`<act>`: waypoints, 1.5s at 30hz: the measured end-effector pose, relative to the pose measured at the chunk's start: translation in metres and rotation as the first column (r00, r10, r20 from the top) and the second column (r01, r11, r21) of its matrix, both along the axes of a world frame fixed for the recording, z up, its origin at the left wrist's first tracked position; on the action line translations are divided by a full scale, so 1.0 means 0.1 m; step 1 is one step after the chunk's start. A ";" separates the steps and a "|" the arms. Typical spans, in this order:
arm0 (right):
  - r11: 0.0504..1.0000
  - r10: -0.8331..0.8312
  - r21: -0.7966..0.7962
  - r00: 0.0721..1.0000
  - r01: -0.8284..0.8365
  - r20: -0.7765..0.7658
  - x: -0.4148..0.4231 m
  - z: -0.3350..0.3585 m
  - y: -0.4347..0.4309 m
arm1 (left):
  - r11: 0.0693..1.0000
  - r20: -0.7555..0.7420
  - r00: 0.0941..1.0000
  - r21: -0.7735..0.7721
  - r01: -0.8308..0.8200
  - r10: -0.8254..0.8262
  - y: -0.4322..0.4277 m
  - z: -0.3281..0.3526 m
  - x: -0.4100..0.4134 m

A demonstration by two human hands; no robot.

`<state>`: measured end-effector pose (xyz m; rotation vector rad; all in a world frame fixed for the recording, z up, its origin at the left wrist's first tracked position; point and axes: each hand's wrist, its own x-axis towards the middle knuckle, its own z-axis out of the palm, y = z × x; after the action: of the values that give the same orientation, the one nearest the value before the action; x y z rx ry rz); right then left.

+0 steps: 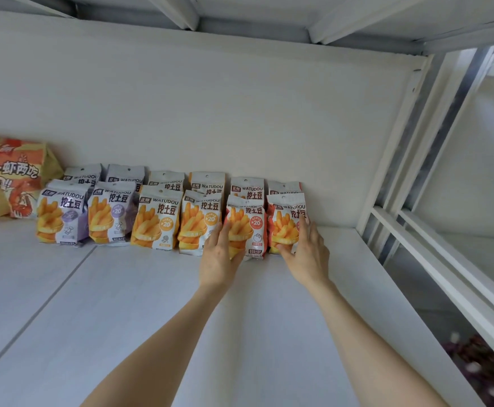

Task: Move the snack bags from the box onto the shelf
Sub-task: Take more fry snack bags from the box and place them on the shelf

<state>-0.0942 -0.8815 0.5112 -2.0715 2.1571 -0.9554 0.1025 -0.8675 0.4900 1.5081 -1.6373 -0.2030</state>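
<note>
Two bare forearms [163, 342] are reaching in over the front edge of the shelf [93, 318] toward its back edge. There the snack bags [157, 218] are standing upright in two rows, six in front and six behind, against the white back panel [210, 113]. The left hand [219, 257] is lying with straight, released fingers against the left side of the fifth front bag [250, 227], a red-trimmed one, its fingertips just reaching the neighbouring fourth bag [198, 221]. The right hand [307, 251] is pressing flat on the sixth front bag [283, 218], last at the right end of the row, with fingers stretched up its right edge and thumb lying across its lower front; neither hand is clenching. Larger orange shrimp-printed bags [14, 177] are sitting toward the back left, just beside the purple-trimmed bags [63, 218]. A white upright post [398, 148] is rising at the back right corner, and something dark and blurred [480, 371] is showing below the shelf's right edge.
</note>
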 end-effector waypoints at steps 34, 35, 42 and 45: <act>1.000 0.003 0.021 0.942 0.005 -0.335 1.53 0.28 3.49 | 0.992 0.585 0.806 0.126 0.016 -0.087 3.13 0.23 1.63; 0.999 0.001 0.032 0.944 0.010 -0.331 1.55 0.26 3.63 | 0.992 0.591 0.801 0.122 0.028 -0.095 3.23 0.20 1.63; 0.982 -0.127 0.090 0.931 0.166 -0.342 1.61 -0.02 4.68 | 0.968 0.582 0.773 0.131 0.216 -0.251 3.92 -0.12 1.53; 0.959 -0.221 0.106 0.927 0.263 -0.305 1.66 -0.11 5.15 | 0.931 0.579 0.732 0.165 0.325 -0.359 4.16 -0.23 1.48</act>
<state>0.0714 -0.3663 0.4998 -2.0182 2.5879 -0.5043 0.2505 -0.4511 0.4666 1.3673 -2.4479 0.0520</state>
